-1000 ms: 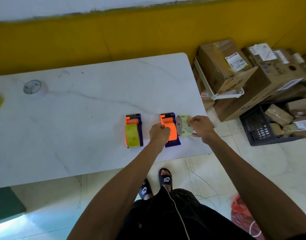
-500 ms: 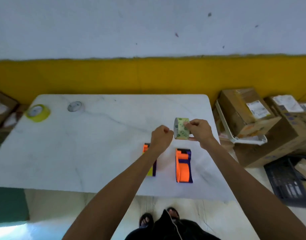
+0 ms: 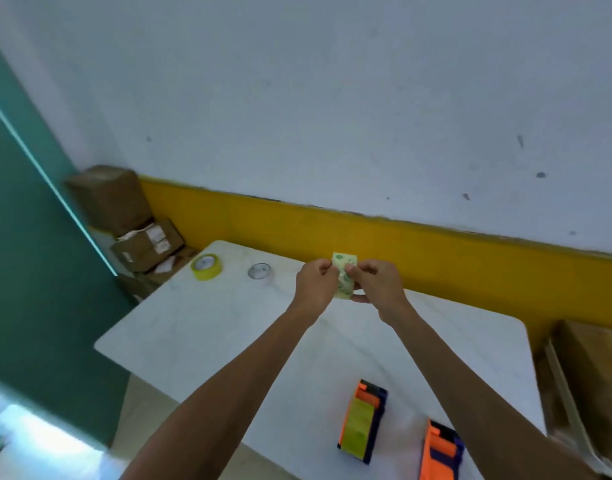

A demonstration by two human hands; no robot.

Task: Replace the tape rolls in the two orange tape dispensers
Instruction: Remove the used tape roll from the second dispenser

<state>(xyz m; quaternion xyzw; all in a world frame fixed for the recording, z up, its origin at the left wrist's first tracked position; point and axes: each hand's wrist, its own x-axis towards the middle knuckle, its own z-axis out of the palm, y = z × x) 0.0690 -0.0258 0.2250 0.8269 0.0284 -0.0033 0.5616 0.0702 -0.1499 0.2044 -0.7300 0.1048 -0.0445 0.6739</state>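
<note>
Both hands up over the far half of the white bench (image 3: 200, 327), meeting on one patterned tape roll (image 3: 344, 277), pale green with darker green blobs. Left hand (image 3: 315, 284) is closed, fingertips pinching the roll's left edge. Right hand (image 3: 377, 284) is clamped on the roll from the right, thumb underneath, fingers curled over the face. The roll is held in the air, clear of the bench surface, edge-on and roughly upright.

Two orange tape dispensers sit at the near right of the bench, well apart from the hands. Left dispenser (image 3: 361, 426): orange and dark purple body, yellow-green roll loaded in it. Right dispenser (image 3: 439, 452): same colours, no roll visible in it, partly cut by the bottom frame edge. They sit just beside each other, not touching.

Far left corner of the bench: yellow tape roll (image 3: 206, 266) lying flat, clear tape roll (image 3: 259, 271) just right of it, also flat, the two apart.

Cardboard boxes (image 3: 124, 220) are stacked on the floor past the far left corner, against the wall. More cardboard (image 3: 592, 375) is at the right edge, blurred.
</note>
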